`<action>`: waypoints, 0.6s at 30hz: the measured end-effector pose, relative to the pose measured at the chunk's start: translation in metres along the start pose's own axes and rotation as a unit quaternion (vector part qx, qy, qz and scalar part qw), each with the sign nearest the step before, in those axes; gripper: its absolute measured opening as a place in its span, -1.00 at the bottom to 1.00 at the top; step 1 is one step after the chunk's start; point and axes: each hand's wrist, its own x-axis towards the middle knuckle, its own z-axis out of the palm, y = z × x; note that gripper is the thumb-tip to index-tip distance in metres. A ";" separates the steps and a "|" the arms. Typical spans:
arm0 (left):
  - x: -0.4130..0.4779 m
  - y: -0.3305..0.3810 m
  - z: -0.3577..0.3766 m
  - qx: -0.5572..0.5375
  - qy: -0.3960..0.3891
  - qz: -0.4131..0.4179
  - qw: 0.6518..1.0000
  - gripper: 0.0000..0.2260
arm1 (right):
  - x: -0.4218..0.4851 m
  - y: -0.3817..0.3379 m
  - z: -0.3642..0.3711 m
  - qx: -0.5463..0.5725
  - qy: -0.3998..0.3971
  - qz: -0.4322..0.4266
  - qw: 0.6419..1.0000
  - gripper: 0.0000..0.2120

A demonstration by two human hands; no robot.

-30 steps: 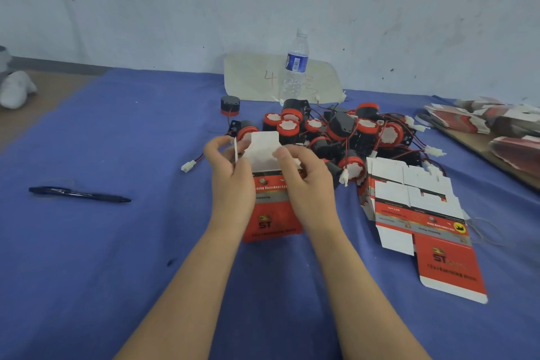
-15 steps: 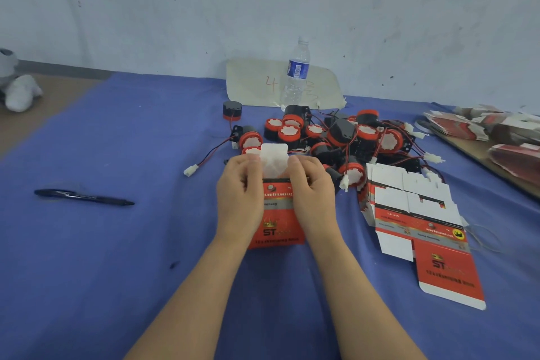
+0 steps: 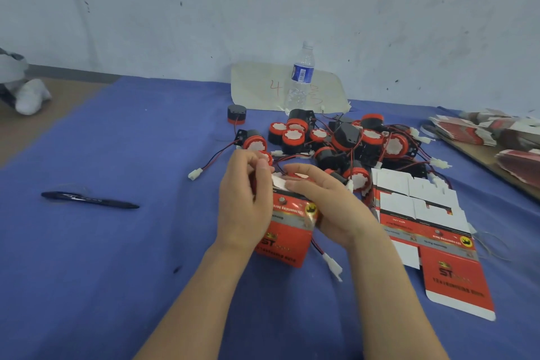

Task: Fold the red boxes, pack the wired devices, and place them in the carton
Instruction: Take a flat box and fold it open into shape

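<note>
I hold a folded red box [image 3: 285, 238] upright on the blue cloth [image 3: 122, 266], just in front of the pile of black-and-red wired devices [image 3: 336, 140]. My left hand [image 3: 247, 204] grips its left side, thumb at the top edge. My right hand [image 3: 330, 203] wraps the right side, its fingers lying over the white top flap [image 3: 279, 183]. A red-and-black wire with a white connector [image 3: 331, 264] trails out from under the box. Flat unfolded red boxes [image 3: 423, 228] lie to the right. No carton is in view.
A black pen [image 3: 87, 199] lies at the left. A water bottle [image 3: 301, 76] stands before a paper sheet [image 3: 257, 88] by the wall. One device [image 3: 236, 113] sits apart from the pile. More flat boxes [image 3: 482, 130] are stacked on a board at the far right.
The white top flap, which stood up between my hands, is now bent down low under my right fingers. The box has turned slightly, and a wire with a connector now shows beneath it.
</note>
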 end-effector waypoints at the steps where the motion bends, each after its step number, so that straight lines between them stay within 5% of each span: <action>1: -0.001 0.002 0.000 0.002 -0.010 0.029 1.000 -0.78 | -0.002 -0.003 -0.004 0.007 -0.019 0.018 1.000 -0.73; 6: -0.003 0.011 0.000 -0.002 -0.051 0.107 0.993 -0.74 | -0.008 -0.009 -0.014 -0.016 -0.080 0.040 0.996 -0.68; 18: -0.006 0.016 0.000 0.001 -0.062 0.134 0.989 -0.69 | -0.012 -0.010 -0.019 -0.060 -0.089 0.026 0.994 -0.74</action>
